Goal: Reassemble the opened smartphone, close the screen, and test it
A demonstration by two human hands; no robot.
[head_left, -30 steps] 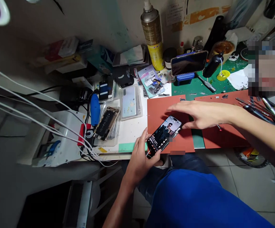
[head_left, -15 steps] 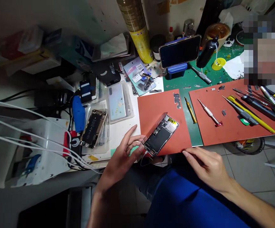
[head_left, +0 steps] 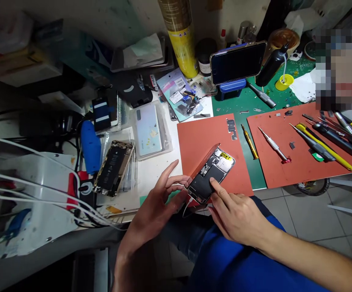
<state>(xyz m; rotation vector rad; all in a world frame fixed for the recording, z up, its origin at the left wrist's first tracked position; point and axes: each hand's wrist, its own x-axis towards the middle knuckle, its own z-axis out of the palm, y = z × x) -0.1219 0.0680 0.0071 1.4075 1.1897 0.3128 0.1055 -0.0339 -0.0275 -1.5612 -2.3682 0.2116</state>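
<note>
An opened phone [head_left: 211, 175] lies on the left red mat [head_left: 200, 138] with its battery and boards showing; its lifted screen stands along its left side. My left hand [head_left: 157, 202] holds the phone's near end and the screen's edge, a white cable running from there. My right hand [head_left: 235, 215] has its forefinger stretched out, the tip pressing on the black battery; the other fingers are curled with nothing in them.
A gold screwdriver [head_left: 250, 141] lies between the mats. The right red mat [head_left: 300, 170] carries a silver screwdriver [head_left: 273, 144] and several other tools. Another opened phone [head_left: 113, 167], a cased phone [head_left: 147, 129], a phone on a blue stand [head_left: 237, 63] and a spray can [head_left: 180, 38] crowd the bench.
A second ago the phone's lit screen faced up; it now stands opened with the insides showing. My right hand came back from the mat to the bench edge, then onto the battery.
</note>
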